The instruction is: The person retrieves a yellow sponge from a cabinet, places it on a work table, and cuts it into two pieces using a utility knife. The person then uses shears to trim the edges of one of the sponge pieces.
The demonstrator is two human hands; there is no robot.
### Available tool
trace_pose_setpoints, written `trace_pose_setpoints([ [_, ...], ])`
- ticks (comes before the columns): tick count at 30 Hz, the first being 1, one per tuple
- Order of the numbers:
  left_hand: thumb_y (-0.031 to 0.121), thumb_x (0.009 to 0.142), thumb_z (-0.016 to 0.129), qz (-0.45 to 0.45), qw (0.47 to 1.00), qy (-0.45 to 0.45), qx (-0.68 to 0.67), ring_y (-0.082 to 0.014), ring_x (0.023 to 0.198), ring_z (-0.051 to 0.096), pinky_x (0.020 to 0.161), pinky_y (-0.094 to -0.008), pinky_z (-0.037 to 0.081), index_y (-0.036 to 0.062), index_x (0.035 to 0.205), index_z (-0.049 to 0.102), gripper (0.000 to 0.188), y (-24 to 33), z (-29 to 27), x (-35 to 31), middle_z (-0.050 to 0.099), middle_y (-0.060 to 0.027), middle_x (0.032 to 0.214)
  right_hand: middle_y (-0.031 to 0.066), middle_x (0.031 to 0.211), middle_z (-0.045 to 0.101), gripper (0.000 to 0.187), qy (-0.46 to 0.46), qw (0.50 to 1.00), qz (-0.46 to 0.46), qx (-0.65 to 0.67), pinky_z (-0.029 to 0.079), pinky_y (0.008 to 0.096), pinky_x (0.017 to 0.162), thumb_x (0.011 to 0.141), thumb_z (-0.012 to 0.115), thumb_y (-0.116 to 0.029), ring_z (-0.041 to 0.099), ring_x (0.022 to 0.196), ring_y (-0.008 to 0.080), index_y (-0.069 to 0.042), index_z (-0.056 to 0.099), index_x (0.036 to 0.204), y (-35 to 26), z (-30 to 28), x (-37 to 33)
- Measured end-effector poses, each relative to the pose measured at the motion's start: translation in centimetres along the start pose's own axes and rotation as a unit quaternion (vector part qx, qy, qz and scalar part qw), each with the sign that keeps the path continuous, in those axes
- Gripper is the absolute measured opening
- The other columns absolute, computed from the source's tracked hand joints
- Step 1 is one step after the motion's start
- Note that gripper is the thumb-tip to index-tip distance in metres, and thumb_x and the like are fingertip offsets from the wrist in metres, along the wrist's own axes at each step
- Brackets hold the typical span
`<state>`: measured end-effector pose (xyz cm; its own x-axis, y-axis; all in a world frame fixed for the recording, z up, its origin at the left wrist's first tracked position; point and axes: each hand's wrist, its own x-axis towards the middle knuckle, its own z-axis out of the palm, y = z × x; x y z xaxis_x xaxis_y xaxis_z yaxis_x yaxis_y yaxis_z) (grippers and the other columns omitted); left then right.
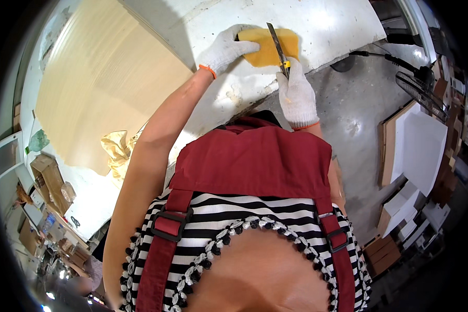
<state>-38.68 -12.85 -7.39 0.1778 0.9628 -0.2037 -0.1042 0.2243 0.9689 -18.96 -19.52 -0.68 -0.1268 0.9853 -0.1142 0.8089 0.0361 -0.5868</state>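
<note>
Both my hands wear white knit gloves with orange cuffs. My left hand (226,50) grips the left end of a flat, soft-looking yellow piece (265,51), its thumb on top; whether it is sponge or cloth I cannot tell. My right hand (298,96) is closed around a utility knife (278,49) with a yellow part near the grip. The knife's long dark blade is extended and points away from me, passing over the right part of the yellow piece. The fingers under the yellow piece are hidden.
Beneath my hands is a worn white tabletop (343,26). A stack of pale wood sheets (104,78) covers its left side, with crumpled yellowish cloth (118,151) near its front corner. To the right, a black fan (421,93) and white-lined boxes (424,145) stand past the grey floor (361,119).
</note>
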Motion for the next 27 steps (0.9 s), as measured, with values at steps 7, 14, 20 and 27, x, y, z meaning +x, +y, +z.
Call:
trace_pose_setpoints([
  [7, 0.015, 0.075, 0.074, 0.049, 0.997, 0.016, 0.054, -0.0168, 0.098, 0.063, 0.089, -0.0294, 0.051, -0.0007, 0.121, 0.058, 0.051, 1.2, 1.2, -1.6, 0.067, -0.0114, 0.107, 0.027, 0.105, 0.062, 0.041, -0.007, 0.999, 0.03, -0.013, 0.048, 0.0516, 0.078, 0.093, 0.056, -0.021, 0.059, 0.096, 0.0475, -0.007, 0.042, 0.128, -0.8, -0.4, -0.7],
  [14, 0.018, 0.077, 0.077, 0.058, 0.985, 0.025, 0.16, -0.0157, 0.105, 0.06, 0.092, -0.03, 0.05, -0.0014, 0.125, 0.053, 0.057, 2.6, 2.7, -2.8, 0.062, -0.0103, 0.115, 0.028, 0.105, 0.062, 0.043, -0.06, 0.993, 0.089, -0.049, 0.048, 0.0535, 0.076, 0.093, 0.055, -0.023, 0.06, 0.092, 0.048, -0.005, 0.04, 0.129, -0.9, -1.0, -2.0],
  [20, 0.012, 0.078, 0.076, 0.068, 0.986, 0.026, 0.148, -0.0148, 0.109, 0.059, 0.096, -0.0297, 0.048, 0.001, 0.125, 0.055, 0.053, -0.1, 2.2, -2.8, 0.061, -0.0098, 0.119, 0.0262, 0.103, 0.063, 0.045, -0.048, 0.994, 0.058, -0.077, 0.049, 0.0545, 0.074, 0.093, 0.055, -0.024, 0.062, 0.088, 0.0462, -0.003, 0.039, 0.129, -0.1, 0.9, -1.9],
  [27, 0.009, 0.077, 0.076, 0.13, 0.965, 0.001, 0.226, -0.0143, 0.11, 0.057, 0.098, -0.0289, 0.046, 0.0033, 0.12, 0.059, 0.047, 0.5, 1.3, -2.0, 0.06, -0.0069, 0.121, 0.0245, 0.098, 0.062, 0.038, -0.056, 0.986, 0.032, -0.155, 0.051, 0.0534, 0.073, 0.094, 0.053, -0.023, 0.062, 0.086, 0.0447, -0.002, 0.04, 0.124, -0.5, -0.1, -1.0],
])
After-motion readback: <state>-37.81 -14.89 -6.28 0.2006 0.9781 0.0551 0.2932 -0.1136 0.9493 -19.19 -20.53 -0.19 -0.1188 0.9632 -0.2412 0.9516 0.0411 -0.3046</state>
